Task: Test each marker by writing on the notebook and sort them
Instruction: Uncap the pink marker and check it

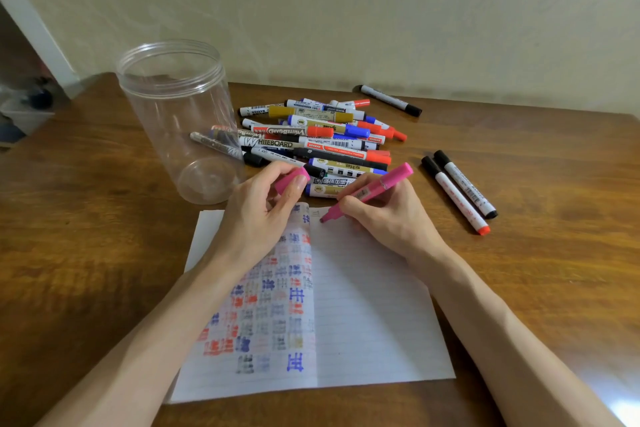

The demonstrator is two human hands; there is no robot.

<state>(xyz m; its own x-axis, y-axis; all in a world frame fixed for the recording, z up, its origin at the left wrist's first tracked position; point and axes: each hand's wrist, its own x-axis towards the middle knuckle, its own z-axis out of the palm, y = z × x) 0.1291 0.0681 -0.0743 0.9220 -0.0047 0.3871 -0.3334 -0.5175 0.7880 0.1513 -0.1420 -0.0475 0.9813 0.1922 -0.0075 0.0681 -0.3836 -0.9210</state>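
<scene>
Right hand (388,215) grips pink marker (370,191), tip on notebook (374,305) right page, far edge near spine. Left hand (256,215) pinches pink cap (289,178), heel pinning left page. Short firm stroke; keep cap ready.

obstacles: jar (180,114) and marker pile (322,142) beyond notebook (363,305), two markers (460,191) right | free: tabletop (86,253) left

A white marker (273,143) reads "WHITEBOARD"; a red-capped marker (281,131) "WhiteBoard" upside down.
</scene>
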